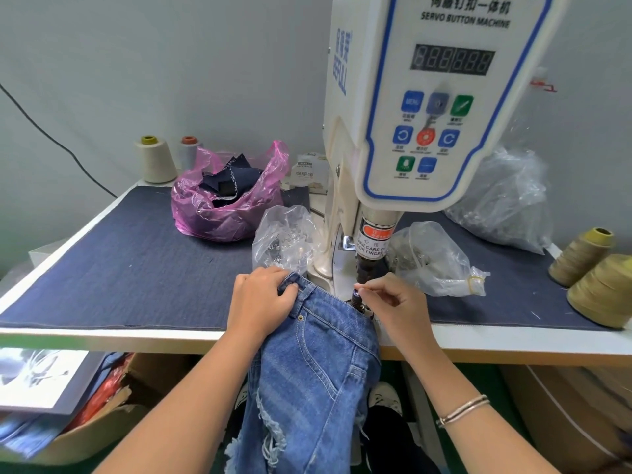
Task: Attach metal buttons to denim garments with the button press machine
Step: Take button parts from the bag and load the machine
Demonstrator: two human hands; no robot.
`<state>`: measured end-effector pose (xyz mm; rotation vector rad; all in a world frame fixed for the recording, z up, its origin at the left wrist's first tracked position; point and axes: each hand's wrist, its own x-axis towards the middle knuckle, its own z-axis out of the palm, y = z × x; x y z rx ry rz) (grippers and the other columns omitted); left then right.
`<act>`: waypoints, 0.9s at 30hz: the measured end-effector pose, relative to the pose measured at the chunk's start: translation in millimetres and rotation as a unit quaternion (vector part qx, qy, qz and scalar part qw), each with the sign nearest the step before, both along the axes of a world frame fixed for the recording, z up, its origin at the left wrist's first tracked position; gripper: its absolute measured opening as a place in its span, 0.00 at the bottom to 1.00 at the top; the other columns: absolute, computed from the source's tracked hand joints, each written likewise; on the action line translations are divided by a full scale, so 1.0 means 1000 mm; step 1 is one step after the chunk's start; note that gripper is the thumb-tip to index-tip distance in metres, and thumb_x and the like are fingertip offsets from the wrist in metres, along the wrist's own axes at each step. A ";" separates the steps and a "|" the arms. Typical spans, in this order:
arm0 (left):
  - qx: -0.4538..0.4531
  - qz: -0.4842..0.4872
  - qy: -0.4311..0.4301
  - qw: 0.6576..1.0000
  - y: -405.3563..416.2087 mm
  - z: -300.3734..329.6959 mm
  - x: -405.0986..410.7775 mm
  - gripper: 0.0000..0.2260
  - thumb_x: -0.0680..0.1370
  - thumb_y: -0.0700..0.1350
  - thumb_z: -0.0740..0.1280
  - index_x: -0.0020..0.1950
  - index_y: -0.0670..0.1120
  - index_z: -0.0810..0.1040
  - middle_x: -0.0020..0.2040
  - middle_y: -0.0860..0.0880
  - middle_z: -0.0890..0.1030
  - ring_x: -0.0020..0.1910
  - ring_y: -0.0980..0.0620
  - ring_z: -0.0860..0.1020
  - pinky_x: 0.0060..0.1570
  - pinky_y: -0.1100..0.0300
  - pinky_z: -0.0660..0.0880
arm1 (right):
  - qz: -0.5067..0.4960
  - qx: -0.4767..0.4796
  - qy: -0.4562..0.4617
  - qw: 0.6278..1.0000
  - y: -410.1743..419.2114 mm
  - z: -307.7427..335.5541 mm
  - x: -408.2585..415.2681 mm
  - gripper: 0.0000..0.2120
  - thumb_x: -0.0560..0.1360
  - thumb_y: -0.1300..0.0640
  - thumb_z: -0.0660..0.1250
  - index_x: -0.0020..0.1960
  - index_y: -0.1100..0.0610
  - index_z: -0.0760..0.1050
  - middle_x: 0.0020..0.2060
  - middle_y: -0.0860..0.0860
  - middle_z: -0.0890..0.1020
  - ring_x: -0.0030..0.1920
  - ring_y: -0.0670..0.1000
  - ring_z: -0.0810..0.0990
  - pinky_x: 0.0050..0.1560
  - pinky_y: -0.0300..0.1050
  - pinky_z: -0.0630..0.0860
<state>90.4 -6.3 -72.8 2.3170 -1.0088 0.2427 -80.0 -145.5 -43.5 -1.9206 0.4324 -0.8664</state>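
Closely seen, left hand (261,299): the grip is closed on the waistband (290,281) of the jeans (309,367), which is pinched between thumb and fingers at the table edge.
Right hand (396,304): the grip is pinched shut on a small metal button (356,295), held at the fingertips directly under the press head (365,268).
Right wrist: two thin bracelets (463,410) are worn.
Jeans: the blue denim is draped over the front edge of the table (119,265), with the waistband up on the table at the base of the machine and the frayed, ripped leg hanging down below; a small rivet (300,317) is seen at the pocket corner.
Button press machine (444,97): a cream housing marked "SERVO BUTTON MACHINE" is stood on the table, with a dark digit display and coloured keys on its front panel; a finger-warning label is wrapped around the ram.
Clear bags (431,258): two bags of metal parts are placed on either side of the ram, with a larger one behind at the right.
Pink bag (229,203): dark fabric pieces are held in it, to the left rear of the machine.
Thread cones (595,275): two olive ones are set at the right table edge; two pale ones are set at the far left corner.
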 end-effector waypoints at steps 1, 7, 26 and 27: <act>0.000 0.000 -0.003 1.000 0.000 0.000 0.000 0.11 0.77 0.48 0.64 0.36 0.46 0.75 0.35 0.52 0.76 0.40 0.51 0.72 0.46 0.56 0.59 | -0.001 -0.013 -0.003 1.000 0.001 0.001 0.000 0.09 0.71 0.66 0.72 0.40 0.51 0.82 0.30 0.42 0.77 0.32 0.41 0.70 0.36 0.30 0.65; -0.003 -0.003 -0.006 1.000 0.001 0.000 0.000 0.11 0.77 0.48 0.64 0.37 0.46 0.76 0.36 0.52 0.76 0.40 0.51 0.72 0.45 0.57 0.58 | -0.006 -0.032 -0.015 0.999 0.005 0.002 -0.004 0.11 0.71 0.67 0.72 0.41 0.52 0.83 0.30 0.49 0.77 0.32 0.44 0.71 0.35 0.33 0.66; -0.218 -0.174 0.479 0.833 0.017 0.031 -0.017 0.07 0.81 0.42 0.62 0.50 0.47 0.81 0.45 0.49 0.85 0.46 0.51 0.83 0.47 0.56 0.77 | 0.053 -0.005 0.139 0.989 0.019 -0.006 -0.040 0.20 0.71 0.53 0.73 0.58 0.43 0.69 0.54 0.45 0.76 0.55 0.38 0.73 0.54 0.25 0.64; -0.206 -0.179 0.529 0.804 0.017 0.035 -0.019 0.08 0.81 0.42 0.61 0.53 0.47 0.80 0.48 0.47 0.85 0.48 0.48 0.83 0.47 0.55 0.79 | 0.060 -0.006 0.159 0.985 0.019 -0.004 -0.042 0.23 0.70 0.52 0.74 0.59 0.42 0.67 0.54 0.44 0.75 0.55 0.38 0.72 0.54 0.24 0.63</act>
